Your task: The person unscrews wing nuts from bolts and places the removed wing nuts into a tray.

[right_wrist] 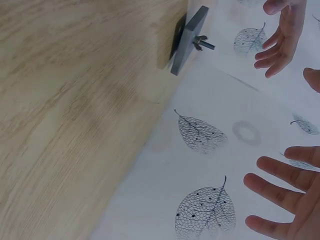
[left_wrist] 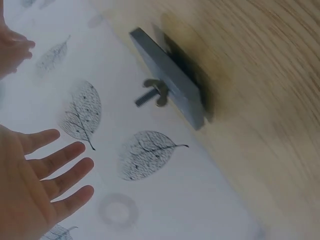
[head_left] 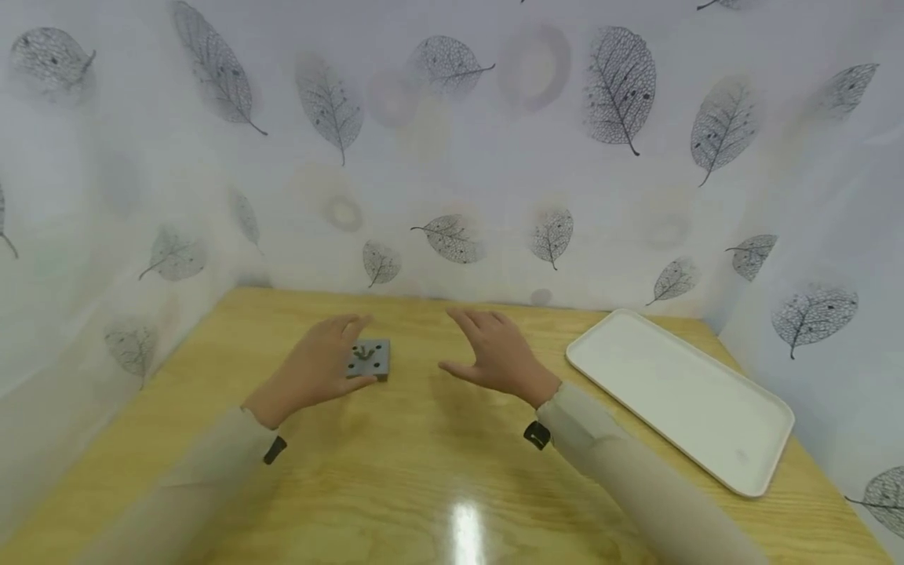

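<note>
A small grey plate (head_left: pixel 382 362) with dark holes lies on the table, and my left hand (head_left: pixel 314 369) hovers beside it, overlapping its left part in the head view. From its face rises a bolt (left_wrist: pixel 146 97) with a brass-coloured wing nut (left_wrist: pixel 161 93) threaded on it. My left hand holds nothing; its fingers (left_wrist: pixel 67 180) are spread apart. To the right of the plate my right hand (head_left: pixel 500 357) is held over the table, palm turned inward and fingers extended. Nothing is in its grasp in the right wrist view, where the plate (right_wrist: pixel 189 41) shows at the top.
A white rectangular tray (head_left: pixel 678 392) lies at an angle on the right side of the wooden table (head_left: pixel 395 486). Behind and along the sides hangs a pale sheet (head_left: pixel 452 173) printed with leaves. Dark wrist straps show below both sleeves.
</note>
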### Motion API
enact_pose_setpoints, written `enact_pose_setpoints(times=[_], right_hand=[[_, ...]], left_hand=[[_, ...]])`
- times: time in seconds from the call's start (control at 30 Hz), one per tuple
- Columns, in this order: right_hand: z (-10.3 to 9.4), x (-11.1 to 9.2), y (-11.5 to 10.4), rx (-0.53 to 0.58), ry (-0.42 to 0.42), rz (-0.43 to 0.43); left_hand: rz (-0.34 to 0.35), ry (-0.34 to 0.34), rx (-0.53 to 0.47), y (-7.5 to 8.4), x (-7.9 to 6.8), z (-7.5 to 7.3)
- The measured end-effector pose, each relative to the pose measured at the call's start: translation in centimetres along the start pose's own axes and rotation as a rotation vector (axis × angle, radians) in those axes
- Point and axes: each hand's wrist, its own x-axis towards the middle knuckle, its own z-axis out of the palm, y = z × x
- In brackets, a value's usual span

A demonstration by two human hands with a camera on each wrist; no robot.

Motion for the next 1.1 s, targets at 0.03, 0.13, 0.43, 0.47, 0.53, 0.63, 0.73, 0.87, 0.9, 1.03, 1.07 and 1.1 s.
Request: enact_pose_setpoints(times=[0.03,0.13,0.43,0.47,0.53,0.63,0.73,0.87,0.9,1.03,1.07,1.1], right_hand=[[0.2,0.3,0.0,0.006,-0.01,0.002],[1.0,1.1,0.2,0.01,-0.053,0.009],[3.6,3.3,0.1,0.051,-0.134,-0.005],[3.8,3.6,0.0,0.064,-0.143,-0.005],[4.3,4.1,-0.2,0.078,-0.168,-0.003],[4.9,4.8,-0.4,0.081,-0.207,0.007],[5.5,5.4,-0.6,0.073,-0.238,0.007],[6.2,6.2,-1.1,0.079,-0.27,-0.009],[6.3,6.4,-1.2,0.079,-0.28,-0.012],[6.8,7.2,-1.8,0.069,-0.328,-0.015],[7.0,7.3,-1.9,0.064,-0.343,-0.014],[7.1,7.5,-2.0,0.06,-0.359,-0.011]], left_hand=[[-0.013,-0.013,-0.009,-0.3,0.0,0.1],[-0.039,-0.04,-0.027,-1.3,0.1,0.3],[-0.044,-0.119,-0.08,-3.6,1.1,1.2],[-0.057,-0.137,-0.084,-3.8,1.2,1.3],[-0.08,-0.171,-0.087,-4.1,1.5,1.6],[-0.097,-0.205,-0.096,-4.5,1.9,1.9],[-0.091,-0.226,-0.091,-4.9,2.3,2.3],[-0.085,-0.256,-0.081,-5.1,2.6,2.6],[-0.086,-0.263,-0.078,-5.1,2.6,2.6],[-0.091,-0.291,-0.076,-5.1,2.6,2.6],[-0.09,-0.298,-0.076,-5.1,2.6,2.7],[-0.086,-0.303,-0.075,-5.2,2.6,2.7]])
